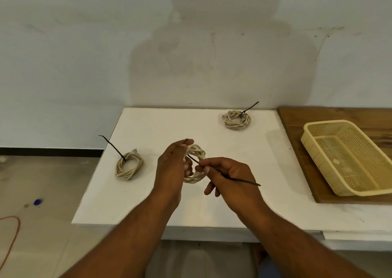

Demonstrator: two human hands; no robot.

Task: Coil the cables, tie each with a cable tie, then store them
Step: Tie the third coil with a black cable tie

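Over white table (148, 193) by pale wall (84, 44) — left hand (171, 167) grips coil (196, 178), right hand (224, 176) pinches cable tie (244, 182).

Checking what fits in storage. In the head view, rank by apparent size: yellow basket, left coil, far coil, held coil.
1. yellow basket, clearly largest.
2. left coil, far coil and held coil: near alike. The far one sits further from the camera and the held one is partly hidden, so I won't rank them.

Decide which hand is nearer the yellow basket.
Right. The right hand, pinching a cable tie, lies left of the basket; the left hand, gripping the cable coil, lies farther left.
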